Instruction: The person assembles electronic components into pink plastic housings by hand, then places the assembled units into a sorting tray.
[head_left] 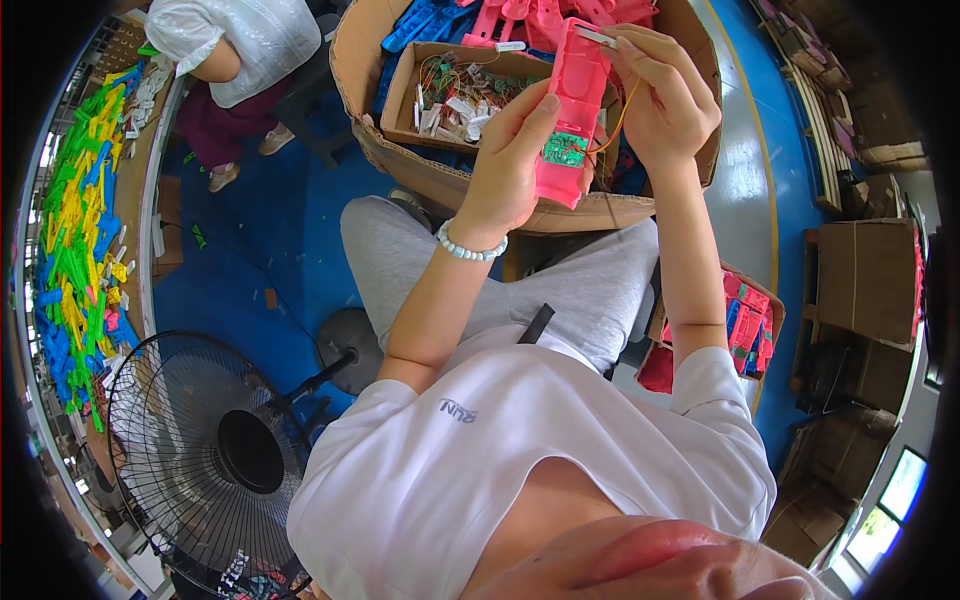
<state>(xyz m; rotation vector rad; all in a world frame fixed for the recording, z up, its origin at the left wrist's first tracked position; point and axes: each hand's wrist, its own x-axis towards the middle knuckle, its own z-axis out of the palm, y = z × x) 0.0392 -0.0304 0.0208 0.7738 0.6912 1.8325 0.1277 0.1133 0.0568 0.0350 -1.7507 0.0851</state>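
My left hand [505,168] is wrapped around the pink shell [575,95], holding it up over the big box [610,213]. My right hand [665,100] pinches a small pale part [598,37] at the shell's far end. A green board [565,150] sits near its lower end; an orange wire [625,112] curves from there toward my right hand.

Free room between the forearms [686,240], cardboard box [420,178] (bulky) beyond.

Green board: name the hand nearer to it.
Left: the left hand grips the pink shell beside the green board; the right hand is at the shell's far end.
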